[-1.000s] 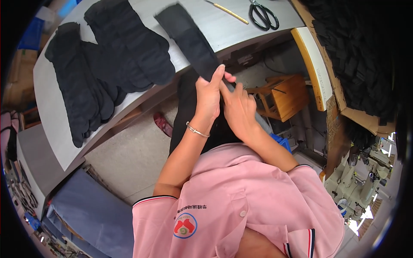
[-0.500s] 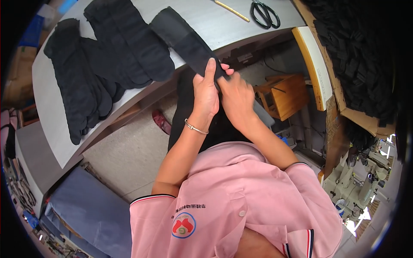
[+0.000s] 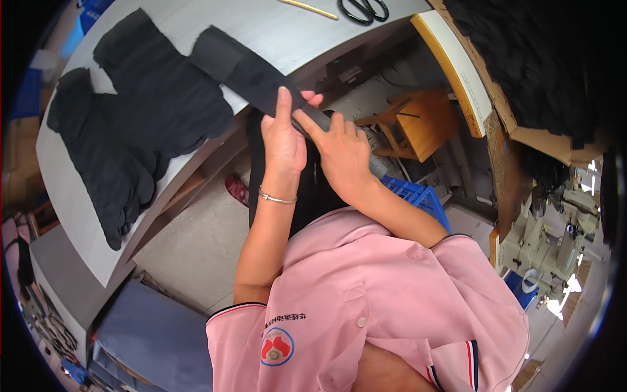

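Observation:
A long black sock (image 3: 245, 73) stretches from the table's edge to my hands, its far end lying on the white tabletop. My left hand (image 3: 285, 140) is closed on the near part, thumb on top and fingertips showing past the far side. My right hand (image 3: 343, 157) pinches the near end, where a greyish strip shows beside the fingers. To the left, black socks (image 3: 166, 91) lie in a layered pile with rounded ends toward me. Another pile of black socks (image 3: 108, 163) fans out over the front edge, farther left.
Black-handled scissors (image 3: 363, 9) and a thin yellow stick (image 3: 308, 8) lie on the white table (image 3: 287, 39). A wooden stool (image 3: 424, 127) and blue crate (image 3: 415, 196) stand below at right. Black pieces fill a cardboard box (image 3: 542, 140) at far right. Blue cloth (image 3: 153, 326) hangs lower left.
The view has shifted, so the table things sit farther left. The right hand has slid slightly away from the left, baring the greyish strip at the sock's end. More of the blue crate shows.

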Tool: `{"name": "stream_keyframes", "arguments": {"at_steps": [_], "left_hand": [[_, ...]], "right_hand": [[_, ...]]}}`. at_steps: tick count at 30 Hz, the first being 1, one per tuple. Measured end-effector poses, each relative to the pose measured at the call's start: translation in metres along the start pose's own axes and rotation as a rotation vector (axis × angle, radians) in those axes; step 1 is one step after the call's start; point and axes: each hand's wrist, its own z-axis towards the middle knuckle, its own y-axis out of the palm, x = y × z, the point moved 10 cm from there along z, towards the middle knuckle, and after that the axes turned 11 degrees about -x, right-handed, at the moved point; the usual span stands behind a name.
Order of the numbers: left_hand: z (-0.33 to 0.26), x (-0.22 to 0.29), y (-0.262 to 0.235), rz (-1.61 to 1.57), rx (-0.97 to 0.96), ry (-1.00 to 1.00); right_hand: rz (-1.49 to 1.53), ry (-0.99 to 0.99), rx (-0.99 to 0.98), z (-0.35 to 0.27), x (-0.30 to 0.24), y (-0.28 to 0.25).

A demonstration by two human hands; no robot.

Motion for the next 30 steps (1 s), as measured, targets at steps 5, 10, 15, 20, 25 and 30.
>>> {"name": "stream_keyframes", "arguments": {"at_steps": [5,10,15,20,25,30], "left_hand": [[0.0,0.0,0.007,-0.025,-0.073,-0.002],[-0.003,0.003,0.006,-0.093,-0.061,-0.077],[-0.006,0.001,0.002,-0.034,0.021,-0.027],[-0.004,0.003,-0.004,0.008,0.058,-0.003],[0.001,0.003,-0.001,-0.002,-0.01,-0.052],[-0.006,-0.002,-0.001,-0.052,-0.022,-0.149]], "right_hand": [[0.027,0.067,0.045,0.044,-0.014,0.006],[0.151,-0.072,0.029,0.029,-0.005,-0.004],[0.057,-0.078,-0.059,-0.016,0.001,0.002],[0.0,-0.05,0.021,0.018,-0.015,0.011],[0.131,-0.02,-0.146,0.049,-0.018,0.03],[0.343,-0.146,-0.177,0.014,-0.003,0.002]]}}
